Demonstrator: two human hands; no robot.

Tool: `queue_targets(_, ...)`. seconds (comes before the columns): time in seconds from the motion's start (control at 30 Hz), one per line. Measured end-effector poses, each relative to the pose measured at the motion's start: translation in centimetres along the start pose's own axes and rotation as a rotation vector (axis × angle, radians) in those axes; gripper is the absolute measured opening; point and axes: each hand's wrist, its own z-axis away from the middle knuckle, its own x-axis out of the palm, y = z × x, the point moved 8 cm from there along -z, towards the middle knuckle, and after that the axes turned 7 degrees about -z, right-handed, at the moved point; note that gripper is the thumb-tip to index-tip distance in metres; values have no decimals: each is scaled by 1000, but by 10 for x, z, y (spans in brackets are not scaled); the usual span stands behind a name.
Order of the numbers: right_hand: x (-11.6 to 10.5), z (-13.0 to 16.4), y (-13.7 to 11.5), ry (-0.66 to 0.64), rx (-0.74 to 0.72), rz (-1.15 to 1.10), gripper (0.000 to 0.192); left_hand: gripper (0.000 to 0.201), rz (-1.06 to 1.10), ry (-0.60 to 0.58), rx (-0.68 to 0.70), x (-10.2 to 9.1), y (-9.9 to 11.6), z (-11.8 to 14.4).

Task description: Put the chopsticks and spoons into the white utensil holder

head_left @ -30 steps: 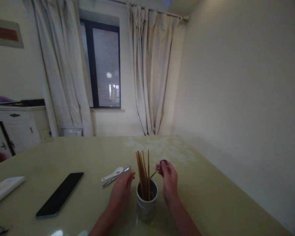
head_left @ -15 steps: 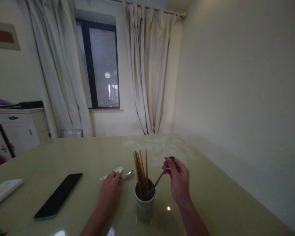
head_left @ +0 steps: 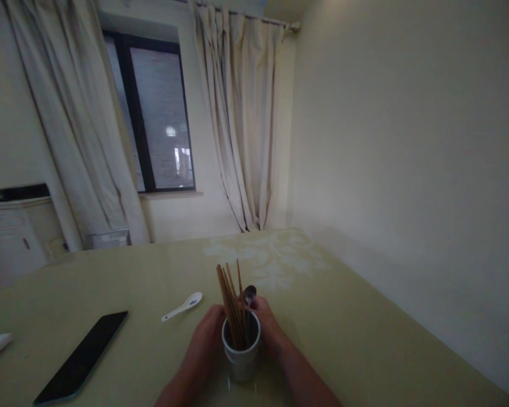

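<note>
Flanking a pale cup (head_left: 242,366), the person's left hand (head_left: 207,332) and right hand (head_left: 267,322) are close together, their fingers beyond its rim. The cup stands upright on the table (head_left: 356,350), between the two wrists and nearer the person than the fingers. Wooden chopsticks (head_left: 230,305) rise from it, leaning to the left, and pass in front of the left fingers. A metal spoon (head_left: 250,292) has its bowl up, just above the right fingertips and beside the chopsticks; its handle is mostly hidden. The right fingers are bent in close below that bowl, but whether they are clamped on the handle cannot be told. The left fingers are largely covered, so whether they are apart, together or gripping something cannot be told either. To the left of the left fingers, near them, lies a white spoon (head_left: 189,304); a dark phone (head_left: 82,359) lies well apart, farther left and nearer the person.
</note>
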Motion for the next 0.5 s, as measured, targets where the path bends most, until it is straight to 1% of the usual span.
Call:
queue_targets(0.03,4,1,2,-22,6,4,55,25,-5,-10,20,1,4,1)
queue_targets(0.1,7,2,3,-20,3,3,52,26,-24,-27,56,1,6,1)
queue_targets(0.17,4,1,0,21,-25,-14,50,29,-36,-32,85,1,3,1)
queue_targets(0.2,-1,0,-4,65,-53,-20,50,30,-47,-25,100,1,1,1)
queue_targets(0.27,-20,-1,-15,215,-132,-28,52,30,-66,49,126,-5,-2,0)
queue_targets(0.33,-46,1,-32,401,-234,-33,54,33,-73,178,132,-17,-3,0)
queue_targets(0.4,-73,8,-54,564,-341,-68,54,38,-39,273,91,-26,-3,2)
queue_targets(0.43,-85,13,-65,630,-385,-109,55,41,0,286,59,-28,-3,3)
queue_targets(0.5,-106,24,-86,730,-461,-237,54,49,126,241,-3,-24,-1,5)
